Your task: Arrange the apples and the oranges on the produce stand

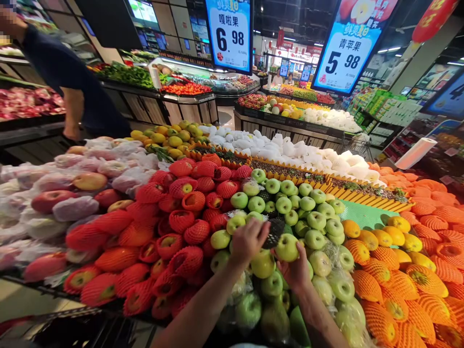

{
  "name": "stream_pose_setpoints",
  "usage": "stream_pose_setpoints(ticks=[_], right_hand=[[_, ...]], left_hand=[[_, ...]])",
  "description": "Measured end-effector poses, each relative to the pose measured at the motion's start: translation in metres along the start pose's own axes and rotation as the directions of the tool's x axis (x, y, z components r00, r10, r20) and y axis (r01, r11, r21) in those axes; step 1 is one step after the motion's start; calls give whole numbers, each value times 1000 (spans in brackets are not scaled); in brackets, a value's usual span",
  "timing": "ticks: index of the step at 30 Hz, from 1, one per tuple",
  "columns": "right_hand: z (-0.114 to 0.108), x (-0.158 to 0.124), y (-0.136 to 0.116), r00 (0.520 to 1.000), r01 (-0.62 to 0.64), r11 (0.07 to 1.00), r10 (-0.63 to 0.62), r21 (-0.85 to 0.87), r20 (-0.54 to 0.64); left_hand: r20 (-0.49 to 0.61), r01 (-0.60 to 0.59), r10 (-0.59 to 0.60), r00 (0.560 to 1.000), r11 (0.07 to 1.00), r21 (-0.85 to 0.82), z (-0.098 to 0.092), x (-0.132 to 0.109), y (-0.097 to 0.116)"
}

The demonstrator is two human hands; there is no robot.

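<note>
My right hand is closed around a green apple, gripping it from the right and below. Just left of it, my left hand has its fingers curled at the edge of a black foam fruit net. The net hangs beside the apple and seems apart from it. Beneath both hands lies a pile of green apples, some in clear plastic wrap. More bare green apples lie beyond the hands.
To the left are apples in red foam nets and bagged fruit. Oranges in orange nets lie right. A yellow-fenced divider runs behind. A person in dark clothing stands at far left. Price screens hang above.
</note>
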State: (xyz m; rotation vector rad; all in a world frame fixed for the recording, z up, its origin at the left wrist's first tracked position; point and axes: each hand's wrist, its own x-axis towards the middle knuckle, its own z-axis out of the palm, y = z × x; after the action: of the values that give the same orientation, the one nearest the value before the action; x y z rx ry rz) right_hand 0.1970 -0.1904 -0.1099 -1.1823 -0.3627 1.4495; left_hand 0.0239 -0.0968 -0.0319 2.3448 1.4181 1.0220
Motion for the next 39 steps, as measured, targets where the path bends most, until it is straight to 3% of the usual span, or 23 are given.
stream_pose_setpoints(ticks=[1,2,3,5,6,7,9,12,14,18,23,26,30,39], right_hand=[[-2,5,-9,993,104,979,-113,-176,-41],[-5,11,-21,964,213,890,-258,-404,-60],[-8,19,-34,910,292,702,-412,-649,-36],[-14,37,-57,829,254,175,-547,-951,121],[-16,47,-65,831,206,-55,-518,-977,204],[-17,57,-71,855,172,-226,-450,-959,259],[-18,74,-74,920,170,-412,-260,-895,295],[-20,90,-69,962,222,-473,-38,-853,272],[-22,95,-67,964,244,-481,25,-842,265],[-15,104,-73,960,259,-487,36,-834,277],[19,128,-65,942,247,-459,-91,-853,322],[34,142,-48,957,176,-451,-132,-875,260],[35,152,-40,968,66,-449,-188,-891,167],[29,172,-48,975,183,-551,-5,-814,223]], left_hand=[[-139,47,-44,989,999,16,-10,4,-10],[-241,85,-77,967,996,25,-19,8,-20],[-290,105,-91,953,994,32,-27,13,-29],[-239,107,-90,967,993,60,-36,21,-42],[-161,95,-81,984,992,83,-35,24,-45],[-64,76,-69,996,991,113,-33,26,-46],[139,8,-34,990,984,179,-23,26,-43],[361,-121,31,932,966,228,-7,21,-35],[408,-143,40,912,963,227,-3,17,-34],[337,-94,27,941,978,186,-5,16,-41],[261,-57,10,965,983,173,-5,16,-45],[250,-72,30,968,984,161,-4,14,-44],[206,-79,47,978,985,151,-7,9,-48],[133,-74,53,990,984,163,-14,10,-52]])
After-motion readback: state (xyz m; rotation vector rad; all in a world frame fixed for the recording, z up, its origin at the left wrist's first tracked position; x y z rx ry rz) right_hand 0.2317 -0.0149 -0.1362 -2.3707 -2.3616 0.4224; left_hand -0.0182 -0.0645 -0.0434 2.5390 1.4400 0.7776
